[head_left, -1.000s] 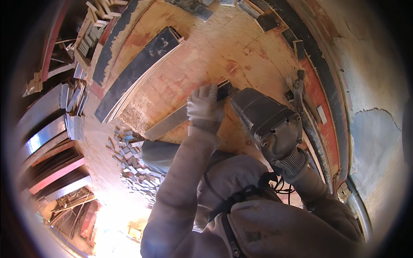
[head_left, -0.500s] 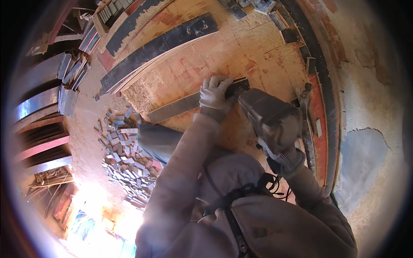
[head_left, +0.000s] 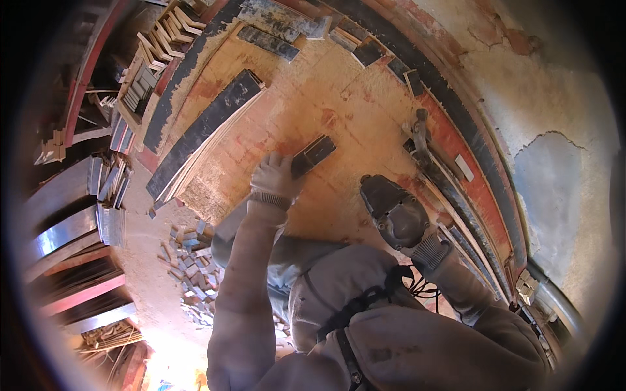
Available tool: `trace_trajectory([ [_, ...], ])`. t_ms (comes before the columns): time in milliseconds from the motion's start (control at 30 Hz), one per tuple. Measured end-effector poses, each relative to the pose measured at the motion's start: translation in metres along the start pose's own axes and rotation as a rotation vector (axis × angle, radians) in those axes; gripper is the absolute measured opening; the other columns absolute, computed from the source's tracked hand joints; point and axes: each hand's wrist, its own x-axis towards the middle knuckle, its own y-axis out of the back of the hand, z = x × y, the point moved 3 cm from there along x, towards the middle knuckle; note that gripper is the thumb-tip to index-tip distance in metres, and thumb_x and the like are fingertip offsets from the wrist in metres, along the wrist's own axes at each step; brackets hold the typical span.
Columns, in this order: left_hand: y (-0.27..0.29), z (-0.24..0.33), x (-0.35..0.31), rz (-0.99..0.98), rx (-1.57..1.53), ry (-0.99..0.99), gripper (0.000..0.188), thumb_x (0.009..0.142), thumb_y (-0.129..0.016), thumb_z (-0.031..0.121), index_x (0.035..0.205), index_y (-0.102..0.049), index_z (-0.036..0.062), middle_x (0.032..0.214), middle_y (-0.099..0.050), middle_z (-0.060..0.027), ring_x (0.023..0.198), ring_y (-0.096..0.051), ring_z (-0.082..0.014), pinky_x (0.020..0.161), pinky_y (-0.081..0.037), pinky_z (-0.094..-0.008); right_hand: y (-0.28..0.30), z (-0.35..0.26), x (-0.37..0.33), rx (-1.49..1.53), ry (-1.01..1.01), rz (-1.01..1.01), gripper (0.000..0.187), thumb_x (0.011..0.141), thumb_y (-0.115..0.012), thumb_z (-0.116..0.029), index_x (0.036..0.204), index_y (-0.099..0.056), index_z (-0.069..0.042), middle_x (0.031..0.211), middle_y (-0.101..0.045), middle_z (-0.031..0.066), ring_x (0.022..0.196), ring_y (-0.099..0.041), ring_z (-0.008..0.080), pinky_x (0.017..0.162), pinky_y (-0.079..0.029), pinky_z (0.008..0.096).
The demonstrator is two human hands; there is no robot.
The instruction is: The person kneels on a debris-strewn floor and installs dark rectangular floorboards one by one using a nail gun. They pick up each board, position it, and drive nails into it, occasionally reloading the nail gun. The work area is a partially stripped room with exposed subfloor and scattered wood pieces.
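My left hand, in a pale work glove, is closed around the near end of a short dark-faced wood piece just above the dusty board surface. That piece looks like two layers lying together. To the right, my gloved right hand grips a dark, boxy power tool; its exact kind is not clear. The tool's body hides most of those fingers. A gap of bare board lies between the tool and the wood piece.
A stack of long dark-faced strips lies at left on the work surface. A pile of small cut blocks covers the floor. Behind the tool, long strips and a metal tool run along the right edge, near the wall.
The long dark strip under my left hand is no longer seen; a short piece is there instead. The power tool has moved away from the wood, toward me. The view has turned.
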Motion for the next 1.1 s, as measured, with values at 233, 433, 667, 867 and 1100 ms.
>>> trace_trajectory([
  [233,0.113,0.009,-0.068,0.265,-0.082,-0.127,0.054,0.070,-0.092,0.034,0.113,-0.072,0.0075,0.099,-0.065,-0.0122,0.088,-0.067,-0.0345,0.074,-0.057,-0.0468,-0.019,0.025,-0.004,-0.028,-0.060,-0.062,0.081,0.091,-0.071,-0.057,0.154,-0.051,-0.011,0.154,-0.058,0.0120,0.145,-0.052,0.0253,0.120,-0.043,0.0391],
  [433,0.144,-0.096,-0.125,-0.102,0.236,0.547,0.082,0.069,-0.096,0.035,0.137,-0.062,0.0064,0.126,-0.065,-0.0192,0.121,-0.061,-0.0416,0.103,-0.052,-0.0512,-0.022,0.023,-0.004,-0.058,-0.154,-0.154,0.077,0.094,-0.070,-0.051,0.156,-0.048,-0.011,0.157,-0.055,0.0116,0.146,-0.051,0.0237,0.122,-0.041,0.0374],
  [667,0.124,-0.148,0.000,0.269,0.138,0.291,0.087,0.073,-0.094,0.026,0.150,-0.056,0.0134,0.148,-0.060,-0.0146,0.137,-0.055,-0.0401,0.113,-0.049,-0.0479,-0.002,0.012,0.003,0.318,-0.207,-0.150,0.073,0.097,-0.069,-0.045,0.157,-0.046,-0.010,0.158,-0.054,0.0111,0.148,-0.050,0.0235,0.123,-0.040,0.0376],
  [867,0.127,-0.123,-0.015,0.398,0.246,0.069,0.065,0.068,-0.095,0.027,0.126,-0.068,0.0117,0.120,-0.071,-0.0132,0.113,-0.068,-0.0397,0.096,-0.055,-0.0541,0.000,-0.023,-0.002,0.290,0.009,0.029,0.065,0.094,-0.076,-0.034,0.150,-0.055,-0.009,0.149,-0.062,0.0127,0.138,-0.059,0.0253,0.117,-0.047,0.0370],
  [1100,0.027,-0.027,-0.049,0.041,-0.011,0.226,0.075,0.069,-0.095,0.032,0.132,-0.062,0.0062,0.127,-0.065,-0.0185,0.119,-0.062,-0.0426,0.101,-0.051,-0.0556,0.020,-0.025,-0.001,0.378,0.001,0.103,0.053,0.087,-0.083,-0.033,0.132,-0.069,-0.009,0.114,-0.076,0.0160,0.108,-0.073,0.0324,0.094,-0.057,0.0426],
])
